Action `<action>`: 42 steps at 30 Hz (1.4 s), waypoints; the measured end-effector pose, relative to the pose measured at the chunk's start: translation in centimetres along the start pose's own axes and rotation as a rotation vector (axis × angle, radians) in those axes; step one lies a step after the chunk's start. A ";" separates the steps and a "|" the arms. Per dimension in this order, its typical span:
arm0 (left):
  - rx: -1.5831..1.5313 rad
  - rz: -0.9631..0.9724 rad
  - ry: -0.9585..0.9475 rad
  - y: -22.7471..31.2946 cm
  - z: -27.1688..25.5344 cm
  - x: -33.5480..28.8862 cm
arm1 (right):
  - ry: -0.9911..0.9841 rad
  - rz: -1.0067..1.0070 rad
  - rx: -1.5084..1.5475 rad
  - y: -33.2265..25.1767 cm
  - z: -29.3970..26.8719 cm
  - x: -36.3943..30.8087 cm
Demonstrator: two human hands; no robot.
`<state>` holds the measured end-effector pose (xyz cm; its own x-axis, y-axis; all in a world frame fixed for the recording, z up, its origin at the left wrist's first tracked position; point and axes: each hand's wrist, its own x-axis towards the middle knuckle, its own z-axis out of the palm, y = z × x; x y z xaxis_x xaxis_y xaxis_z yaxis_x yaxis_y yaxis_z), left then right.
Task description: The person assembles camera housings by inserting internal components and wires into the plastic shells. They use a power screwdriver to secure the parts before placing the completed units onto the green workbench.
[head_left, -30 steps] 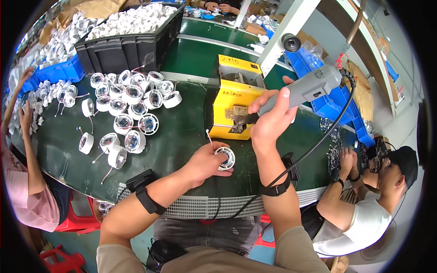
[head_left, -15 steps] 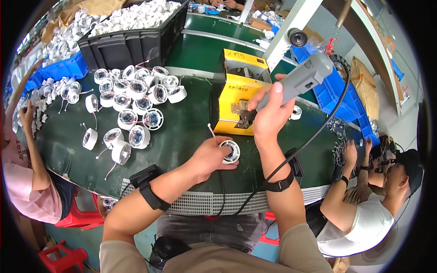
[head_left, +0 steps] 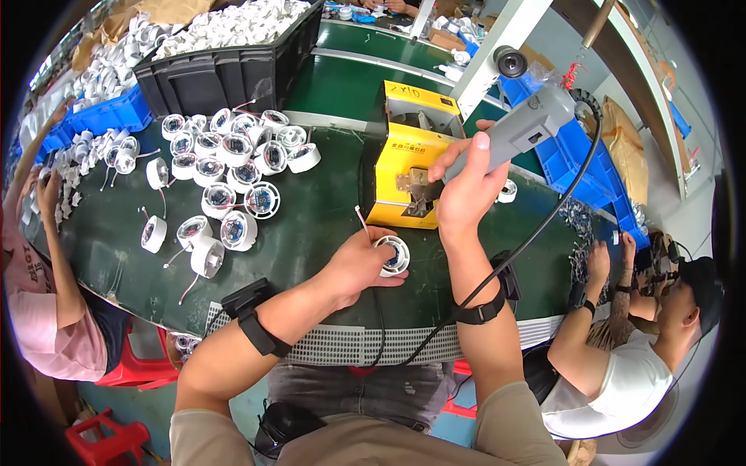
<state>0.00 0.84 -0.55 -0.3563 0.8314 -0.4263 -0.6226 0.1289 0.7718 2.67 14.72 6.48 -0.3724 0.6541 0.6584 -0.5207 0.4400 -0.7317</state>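
My left hand (head_left: 365, 264) is closed round a white round housing (head_left: 394, 256), with my thumb on its inside. The circuit board in the housing is partly covered by my fingers, and a thin wire lead (head_left: 362, 220) sticks up beside the hand. Raised to the right, my right hand (head_left: 472, 182) grips a grey electric screwdriver (head_left: 519, 128) with a black cable. The screwdriver's lower end is hidden by my fingers, close to the metal outlet (head_left: 420, 190) of a yellow screw feeder (head_left: 404, 159); whether they touch I cannot tell.
Many white housings (head_left: 237, 147) with boards and wires lie on the green table (head_left: 311, 233) to the left. Behind stand a black crate (head_left: 225, 78) of white parts and a blue bin (head_left: 113, 114). A blue tray (head_left: 594, 182) is at right. Co-workers sit on both sides.
My right hand and the screwdriver have shifted slightly up and to the right, by the feeder's outlet. My left hand keeps its hold on the housing, nearly still.
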 end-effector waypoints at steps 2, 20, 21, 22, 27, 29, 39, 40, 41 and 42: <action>-0.012 -0.002 0.007 0.0 0.0 0.0 | -0.004 0.000 -0.003 0.0 0.1 -0.2; -0.041 0.015 0.022 0.1 0.0 -0.3 | -0.082 0.183 0.214 -2.5 -0.8 -6.9; -0.040 0.021 0.026 0.2 0.1 -0.4 | -0.087 0.182 0.217 -2.4 -0.8 -7.0; -0.041 0.019 0.028 0.2 0.1 -0.4 | -0.087 0.184 0.217 -2.3 -0.8 -7.0; -0.037 0.028 0.012 0.3 0.2 -0.5 | -0.103 0.177 0.218 -2.0 -0.7 -7.1; -0.028 0.030 0.011 0.1 0.1 -0.3 | -0.124 0.173 0.215 -1.7 -0.8 -7.2; -0.006 0.078 -0.034 -0.2 0.2 0.3 | -0.348 0.089 0.224 -1.2 -2.1 -7.2; 0.006 0.091 -0.053 0.2 -0.2 -0.1 | -0.398 0.122 0.257 -1.3 -2.0 -7.2; 0.241 0.133 -0.011 0.8 -1.2 -0.7 | -0.418 0.143 0.311 -1.1 -1.9 -7.1; 0.476 0.176 0.018 1.6 -1.9 -1.1 | -0.443 0.128 0.401 -1.1 -2.5 -6.6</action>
<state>-1.92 -0.85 0.25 -0.4418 0.8539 -0.2751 -0.1670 0.2230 0.9604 7.61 11.42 2.55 -0.6907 0.3305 0.6432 -0.6670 0.0526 -0.7432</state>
